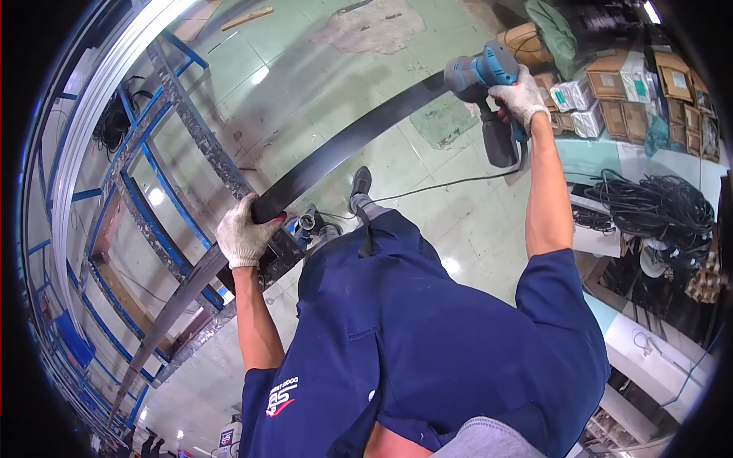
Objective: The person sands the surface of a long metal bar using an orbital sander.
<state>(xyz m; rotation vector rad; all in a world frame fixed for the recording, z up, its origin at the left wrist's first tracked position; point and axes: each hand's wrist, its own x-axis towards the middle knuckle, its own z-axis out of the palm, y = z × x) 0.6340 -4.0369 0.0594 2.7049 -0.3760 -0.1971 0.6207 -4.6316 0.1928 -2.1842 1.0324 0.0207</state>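
My left hand [244, 233], in a white knit work glove, is closed around a long dark flat bar [351, 145]. The bar runs from the upper right down to the lower left, crossing a blue metal rack [141, 179]. In my gloved right hand [523, 99] is a blue and grey sander [492, 65], held out at arm's length. Its grey head meets the far end of the bar; the contact face is hidden. A black canister [500, 141] hangs below the tool.
A black cord [447, 183] trails across the green floor. Cardboard boxes [618, 99] and coiled black cables [664, 210] lie at the right. Beside my legs is another blue tool [307, 221], partly hidden. A wooden strip [247, 18] lies on the floor at the top.
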